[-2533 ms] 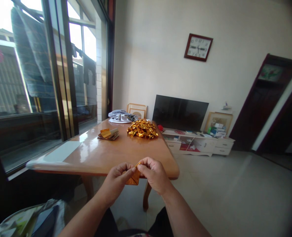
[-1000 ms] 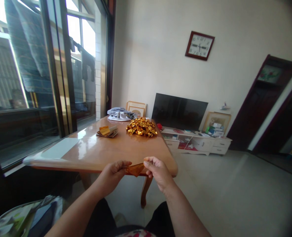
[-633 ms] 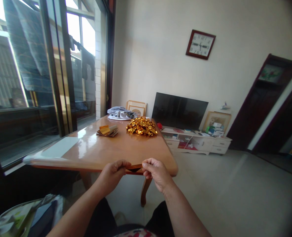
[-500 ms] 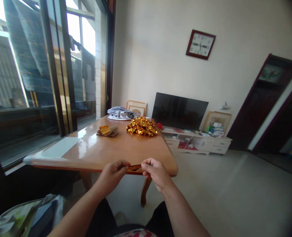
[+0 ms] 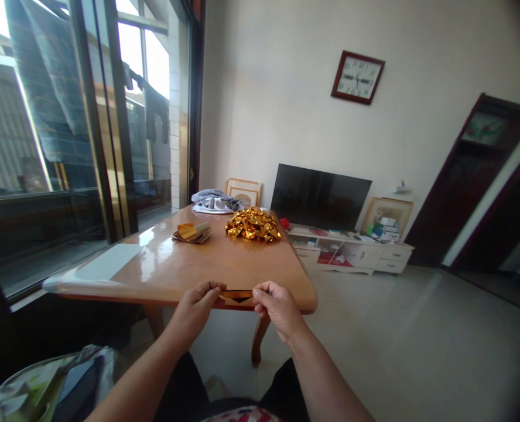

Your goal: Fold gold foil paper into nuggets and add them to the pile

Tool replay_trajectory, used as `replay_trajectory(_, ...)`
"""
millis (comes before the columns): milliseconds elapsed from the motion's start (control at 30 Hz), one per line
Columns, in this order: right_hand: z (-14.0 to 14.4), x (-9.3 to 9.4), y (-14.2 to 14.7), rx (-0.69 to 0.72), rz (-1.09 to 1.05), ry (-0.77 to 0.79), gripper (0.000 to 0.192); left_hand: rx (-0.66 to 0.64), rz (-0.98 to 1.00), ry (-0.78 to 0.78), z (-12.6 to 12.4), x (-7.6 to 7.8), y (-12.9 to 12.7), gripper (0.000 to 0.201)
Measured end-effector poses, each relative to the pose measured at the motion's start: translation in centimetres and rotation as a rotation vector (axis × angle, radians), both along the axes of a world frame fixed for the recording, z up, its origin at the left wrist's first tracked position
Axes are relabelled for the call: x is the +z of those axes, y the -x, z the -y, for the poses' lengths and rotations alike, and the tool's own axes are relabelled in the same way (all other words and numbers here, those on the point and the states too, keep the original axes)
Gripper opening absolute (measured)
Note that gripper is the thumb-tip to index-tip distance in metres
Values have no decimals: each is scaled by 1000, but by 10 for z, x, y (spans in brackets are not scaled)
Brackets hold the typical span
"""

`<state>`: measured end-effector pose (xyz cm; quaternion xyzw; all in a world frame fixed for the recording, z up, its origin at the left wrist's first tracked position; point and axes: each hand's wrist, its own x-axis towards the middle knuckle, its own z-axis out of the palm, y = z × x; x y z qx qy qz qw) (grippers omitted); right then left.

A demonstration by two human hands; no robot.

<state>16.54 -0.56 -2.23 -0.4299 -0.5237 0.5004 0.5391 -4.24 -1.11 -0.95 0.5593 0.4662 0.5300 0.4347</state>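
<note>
Between my hands, at the near edge of the wooden table (image 5: 225,264), is a narrow folded piece of gold foil paper (image 5: 237,294). My left hand (image 5: 198,305) pinches its left end with thumb and fingers. The right end is pinched in my right hand (image 5: 276,305). The foil shows a gold strip on top and a dark gap beneath it. Farther back on the table lies a heap of folded gold foil pieces (image 5: 253,225). To its left sits a stack of paper sheets (image 5: 194,233) with gold foil on top.
Folded clothes (image 5: 216,202) lie at the table's far end. Beyond are a television (image 5: 321,196) and a white cabinet (image 5: 361,256). At lower left stands a bag (image 5: 44,387) with things in it. A glass window (image 5: 58,146) runs along the left.
My left hand has shifted a little to the left along the foil paper, so more of it shows between my hands. My right hand has hardly moved.
</note>
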Motion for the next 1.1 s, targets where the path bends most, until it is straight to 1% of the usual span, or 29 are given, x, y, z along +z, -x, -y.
replay_trajectory(100, -1, -2, -1, 7, -49, 33, 27, 23, 96, 47, 1, 2, 2, 38)
replay_trajectory(233, -4, -5, -4, 29, -114, 76, 30, 33, 160, 53, -1, -1, 4, 36)
replay_trajectory(400, -6, -7, -4, 44, -132, 89, 30, -35, 149, 37, 0, 1, 5, 39)
replay_trajectory(533, -5, -4, -3, 63, -113, 83, 29, -132, 176, 55, 3, 6, 1, 40)
replay_trajectory(600, -3, -2, -4, 73, -95, 84, 30, -153, 182, 73, 4, 8, 0, 38)
replay_trajectory(800, -2, 1, -5, 79, -78, 99, 32, -77, 59, 30, 2, 6, 0, 24)
replay_trajectory(1000, -1, 4, -3, 91, -43, 66, 32, -15, 26, -32, -4, 3, 1, 20)
replay_trajectory(1100, -1, 6, -2, 83, -44, 62, 33, -21, 51, 9, -4, 6, -1, 22)
